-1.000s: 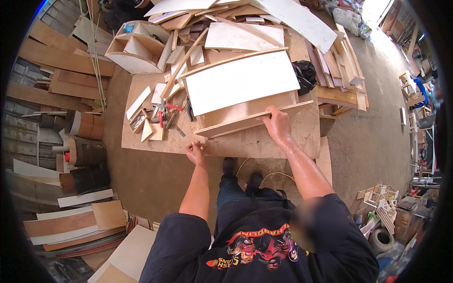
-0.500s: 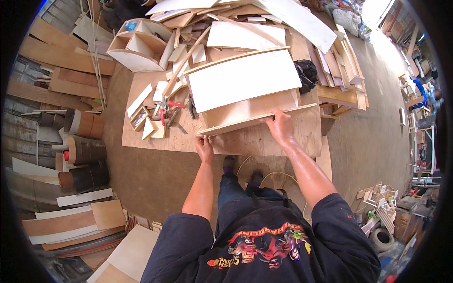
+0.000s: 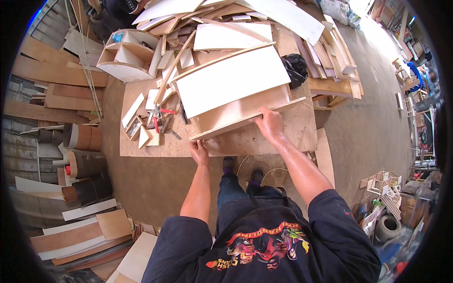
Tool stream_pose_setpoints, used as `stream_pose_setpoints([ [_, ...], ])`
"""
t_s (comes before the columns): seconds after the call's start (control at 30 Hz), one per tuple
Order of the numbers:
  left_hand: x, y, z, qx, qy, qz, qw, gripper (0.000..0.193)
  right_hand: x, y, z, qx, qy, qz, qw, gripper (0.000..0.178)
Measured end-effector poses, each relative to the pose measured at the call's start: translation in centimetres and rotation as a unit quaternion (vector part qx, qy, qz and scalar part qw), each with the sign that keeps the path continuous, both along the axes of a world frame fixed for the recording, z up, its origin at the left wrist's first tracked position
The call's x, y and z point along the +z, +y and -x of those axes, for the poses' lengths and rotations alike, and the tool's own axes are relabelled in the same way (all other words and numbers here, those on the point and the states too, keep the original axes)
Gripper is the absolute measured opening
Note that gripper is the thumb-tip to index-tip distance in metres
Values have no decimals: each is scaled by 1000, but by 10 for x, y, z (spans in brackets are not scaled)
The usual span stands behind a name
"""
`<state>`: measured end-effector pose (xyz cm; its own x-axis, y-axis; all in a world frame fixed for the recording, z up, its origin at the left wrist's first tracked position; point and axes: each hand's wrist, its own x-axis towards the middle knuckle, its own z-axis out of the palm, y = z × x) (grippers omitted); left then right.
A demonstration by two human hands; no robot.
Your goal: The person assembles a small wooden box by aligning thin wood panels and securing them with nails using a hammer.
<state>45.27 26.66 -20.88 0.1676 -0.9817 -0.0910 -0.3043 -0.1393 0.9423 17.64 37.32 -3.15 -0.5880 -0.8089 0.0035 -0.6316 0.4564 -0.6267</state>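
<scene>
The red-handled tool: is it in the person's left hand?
No, the red-handled tool lies on the table, apart from the left hand.

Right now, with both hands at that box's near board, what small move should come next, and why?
Perhaps, if it's loose, a gentle leftward nudge of the near board: its right end juts past the white-topped box, and the left hand is at its left end while the right hand grips right of its middle.
</scene>
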Motion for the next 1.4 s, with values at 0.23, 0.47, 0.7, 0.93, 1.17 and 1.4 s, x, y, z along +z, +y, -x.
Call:
stream_pose_setpoints([
  [0.23, -10, -6, -9, -1, 67, 25, 997, 17, 1, 0, -6, -1, -29, -3, 1000, 36],
  [0.47, -3, 0, 0, -9, -30, -27, 999, 19, -12, 1, 2, -5, 8, 29, 1000, 44],
  [0.7, -19, -7, -13, 20, 167, -3, 986, 17, -6, -4, -4, 16, 5, 37, 999, 35],
  [0.93, 51, 13, -11, 61, -80, 126, 987, 20, -8, 4, 4, -1, -22, 27, 999, 37],
  [1.17, 129, 20, 32, -26, -349, 323, 879, 12, 7, -3, 2, -5, -59, 46, 997, 30],
  [1.4, 127, -4, 45, -102, -348, 374, 854, 10, -15, -10, 2, -7, -135, 58, 989, 32],
])
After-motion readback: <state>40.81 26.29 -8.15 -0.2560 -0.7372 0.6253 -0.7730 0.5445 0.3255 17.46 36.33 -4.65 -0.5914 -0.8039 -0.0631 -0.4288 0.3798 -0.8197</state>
